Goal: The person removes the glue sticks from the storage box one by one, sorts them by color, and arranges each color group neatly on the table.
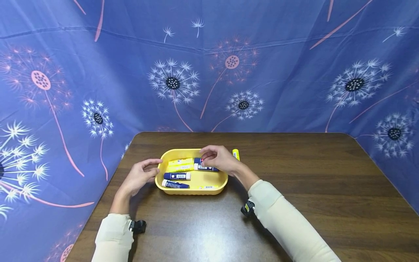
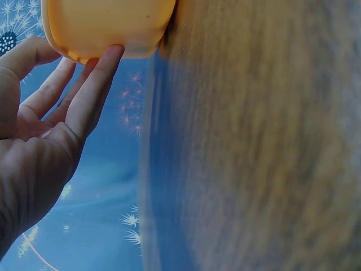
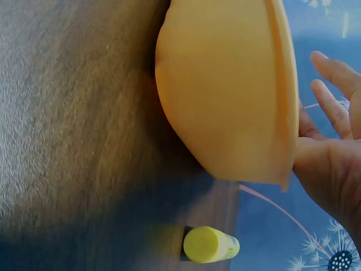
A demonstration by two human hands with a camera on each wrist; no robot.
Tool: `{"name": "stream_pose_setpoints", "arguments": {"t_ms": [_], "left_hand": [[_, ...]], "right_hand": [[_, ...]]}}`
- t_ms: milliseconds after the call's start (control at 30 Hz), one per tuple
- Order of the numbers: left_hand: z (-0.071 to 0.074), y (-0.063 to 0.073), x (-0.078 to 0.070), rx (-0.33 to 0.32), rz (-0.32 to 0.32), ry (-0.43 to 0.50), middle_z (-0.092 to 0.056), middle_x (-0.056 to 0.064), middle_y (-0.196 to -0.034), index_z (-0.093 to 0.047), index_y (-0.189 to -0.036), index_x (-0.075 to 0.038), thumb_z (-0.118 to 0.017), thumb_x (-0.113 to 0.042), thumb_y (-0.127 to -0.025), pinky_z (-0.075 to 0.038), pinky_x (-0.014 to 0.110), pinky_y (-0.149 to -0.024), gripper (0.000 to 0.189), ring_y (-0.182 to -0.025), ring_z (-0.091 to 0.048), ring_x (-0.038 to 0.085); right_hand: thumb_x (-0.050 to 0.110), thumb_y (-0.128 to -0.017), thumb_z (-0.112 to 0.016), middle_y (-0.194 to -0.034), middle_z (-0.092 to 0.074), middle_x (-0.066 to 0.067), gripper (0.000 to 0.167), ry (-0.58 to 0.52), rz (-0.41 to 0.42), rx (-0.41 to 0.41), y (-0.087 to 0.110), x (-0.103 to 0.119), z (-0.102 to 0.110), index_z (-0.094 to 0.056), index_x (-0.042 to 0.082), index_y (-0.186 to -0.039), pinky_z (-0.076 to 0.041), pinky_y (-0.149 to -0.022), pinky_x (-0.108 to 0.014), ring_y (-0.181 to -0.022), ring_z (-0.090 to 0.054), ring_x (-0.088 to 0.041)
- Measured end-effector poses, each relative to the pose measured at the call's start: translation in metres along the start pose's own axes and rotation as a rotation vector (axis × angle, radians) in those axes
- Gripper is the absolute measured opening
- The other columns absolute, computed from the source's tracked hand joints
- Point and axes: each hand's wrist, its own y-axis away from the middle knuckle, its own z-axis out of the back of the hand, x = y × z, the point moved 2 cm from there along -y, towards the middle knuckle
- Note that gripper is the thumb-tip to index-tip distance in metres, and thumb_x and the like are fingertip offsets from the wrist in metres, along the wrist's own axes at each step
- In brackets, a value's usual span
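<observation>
A yellow oval tray stands on the table with several glue sticks lying in it. My left hand touches the tray's left end with its fingertips, its fingers fairly straight. Over the tray's back right part is my right hand, thumb and index finger apart. A dark blue glue stick shows at the gap between them, and another with a white cap lies just below. Two yellow glue sticks lie side by side toward the left. In front of them are two blue ones.
Outside the tray, behind my right wrist, one yellow glue stick lies on the brown wooden table. At the tray's front wall is a further yellow stick. A blue dandelion-print curtain hangs behind the table.
</observation>
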Motion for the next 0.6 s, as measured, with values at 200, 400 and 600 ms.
{"name": "stream_pose_setpoints", "arguments": {"t_ms": [200,400,600], "left_hand": [[-0.0007,0.0007,-0.0006,0.002,-0.005,0.011,-0.053,0.034,-0.145,-0.049,-0.146,0.007,-0.058,-0.003,-0.1,-0.063,0.032,-0.086,0.048,-0.114,-0.067,0.02],[-0.0014,0.0023,-0.0026,0.004,0.002,0.009,-0.054,0.034,-0.145,-0.049,-0.146,0.006,-0.058,-0.004,-0.1,-0.063,0.033,-0.087,0.048,-0.116,-0.067,0.022],[-0.0016,0.0043,-0.0043,0.011,-0.005,0.006,-0.053,0.035,-0.145,-0.048,-0.147,0.007,-0.058,-0.005,-0.101,-0.063,0.034,-0.088,0.049,-0.12,-0.066,0.026]], "right_hand": [[-0.003,-0.088,-0.075,-0.121,-0.065,-0.034,0.044,0.106,-0.001,0.008,-0.0047,-0.0012,-0.004,-0.063,-0.007,-0.131,-0.057,-0.079,-0.022,-0.097,-0.066,-0.02],[-0.001,-0.089,-0.074,-0.12,-0.068,-0.027,0.043,0.214,-0.054,0.025,-0.0075,-0.0009,-0.0068,-0.066,-0.003,-0.131,-0.057,-0.08,-0.025,-0.103,-0.066,-0.023],[0.001,-0.085,-0.077,-0.115,-0.073,-0.02,0.042,0.344,-0.087,0.009,-0.0104,0.0006,-0.0102,-0.072,0.003,-0.126,-0.055,-0.079,-0.025,-0.103,-0.067,-0.021]]}}
